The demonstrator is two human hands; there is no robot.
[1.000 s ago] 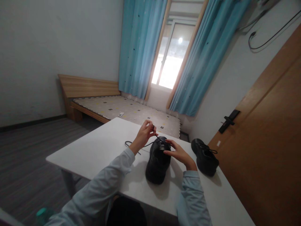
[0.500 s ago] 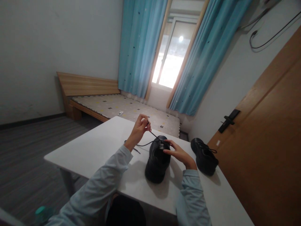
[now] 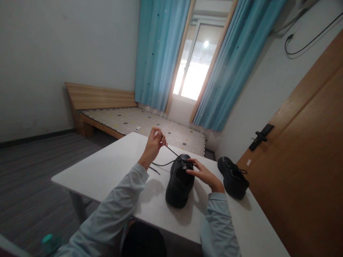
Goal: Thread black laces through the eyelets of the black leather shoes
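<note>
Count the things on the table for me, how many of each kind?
Shoes: 2, one under the right hand, one apart near the door.
Laces: 1 loose lace, pinched by the left hand.
Total: 3 things on the table.

Green bottle (image 3: 49,242) half cut off

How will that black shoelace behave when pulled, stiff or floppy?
Probably floppy: the shoelace runs straight only between the left hand pinching it and the black shoe, while its loose part curves slack on the white table. Likely light and thin, so it may slip from a loose pinch. The right hand steadies the shoe.
</note>
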